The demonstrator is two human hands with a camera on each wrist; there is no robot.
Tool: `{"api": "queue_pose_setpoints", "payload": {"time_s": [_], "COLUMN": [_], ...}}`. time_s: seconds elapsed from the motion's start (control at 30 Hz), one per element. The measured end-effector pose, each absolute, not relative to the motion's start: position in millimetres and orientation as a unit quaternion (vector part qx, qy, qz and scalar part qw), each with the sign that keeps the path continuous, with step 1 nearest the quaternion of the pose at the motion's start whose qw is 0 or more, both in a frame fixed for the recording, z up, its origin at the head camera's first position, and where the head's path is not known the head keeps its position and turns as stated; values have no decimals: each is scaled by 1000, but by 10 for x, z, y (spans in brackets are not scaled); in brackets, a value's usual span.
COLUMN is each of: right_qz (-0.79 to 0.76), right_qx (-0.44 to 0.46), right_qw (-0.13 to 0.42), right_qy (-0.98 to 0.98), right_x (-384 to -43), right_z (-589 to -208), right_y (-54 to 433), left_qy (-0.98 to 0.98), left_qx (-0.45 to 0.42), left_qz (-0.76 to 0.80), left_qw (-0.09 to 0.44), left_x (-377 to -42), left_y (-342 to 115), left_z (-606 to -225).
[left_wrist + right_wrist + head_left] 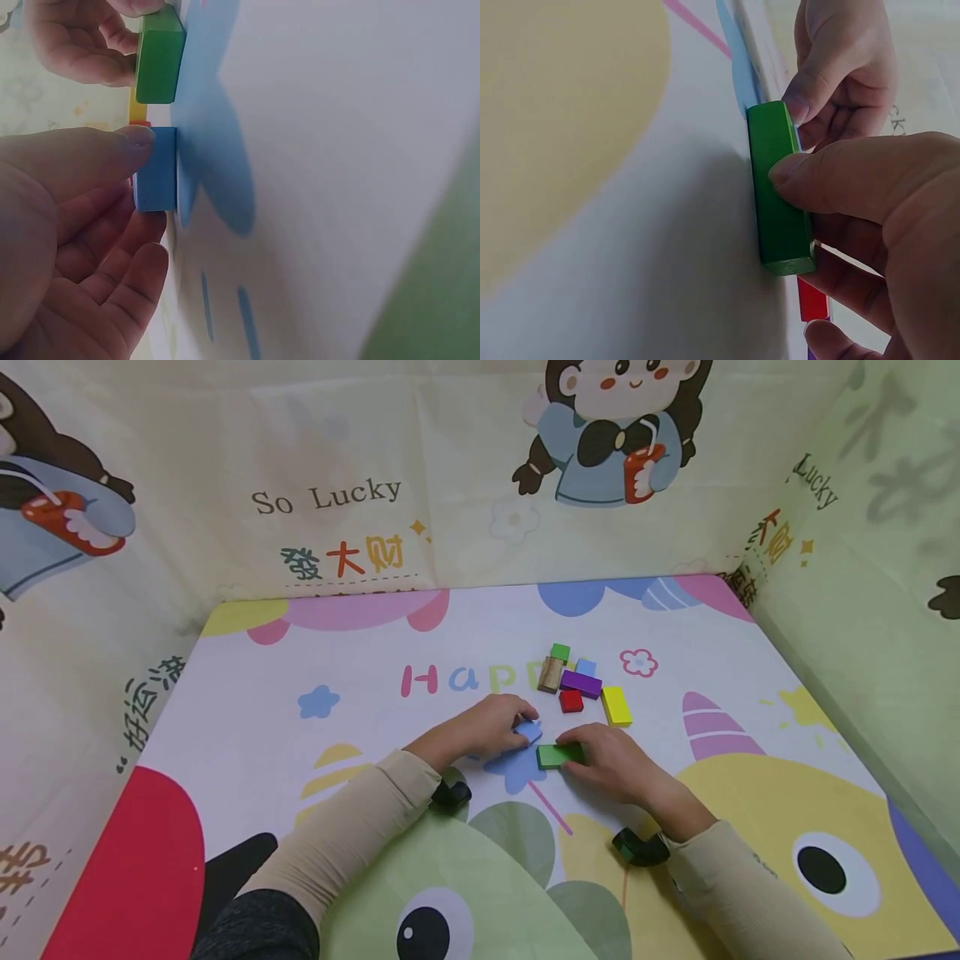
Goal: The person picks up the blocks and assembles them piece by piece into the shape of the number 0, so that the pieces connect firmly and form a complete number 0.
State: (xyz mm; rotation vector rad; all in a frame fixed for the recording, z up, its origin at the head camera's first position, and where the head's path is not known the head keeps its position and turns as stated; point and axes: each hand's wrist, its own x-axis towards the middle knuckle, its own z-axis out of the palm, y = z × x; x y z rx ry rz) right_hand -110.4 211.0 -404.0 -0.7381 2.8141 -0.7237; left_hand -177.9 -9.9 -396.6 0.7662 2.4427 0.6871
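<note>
My left hand (491,727) pinches a blue block (529,732) low over the printed tabletop. In the left wrist view the thumb lies on one face of this blue block (157,171). Just to the right, my right hand (611,762) grips a long green block (552,757) between thumb and fingers. The right wrist view shows the thumb pressed on the side of the green block (774,202), close to the tabletop. A short gap separates the two held blocks in the left wrist view.
Beyond the hands lies a loose cluster: a red block (571,701), purple block (581,684), yellow block (617,707), brown wooden block (550,675), small green block (560,652) and light blue block (586,667). Printed cloth walls (465,468) enclose the table's back and sides.
</note>
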Motion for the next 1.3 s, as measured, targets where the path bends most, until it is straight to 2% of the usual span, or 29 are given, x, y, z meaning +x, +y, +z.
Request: {"api": "queue_pose_setpoints", "payload": {"time_s": [0.7, 1.3], "right_qz": [-243, -242], "right_qx": [-247, -255], "right_qw": [73, 75], "right_qy": [935, 933], "right_x": [-1063, -1028], "right_z": [-4045, -4044], "right_y": [2121, 2129], "left_qy": [892, 891], "left_qx": [306, 300], "left_qz": [240, 236], "left_qw": [232, 247], "left_x": [-1740, -1669], "left_y": [-92, -89], "left_z": [-3968, -3963]}}
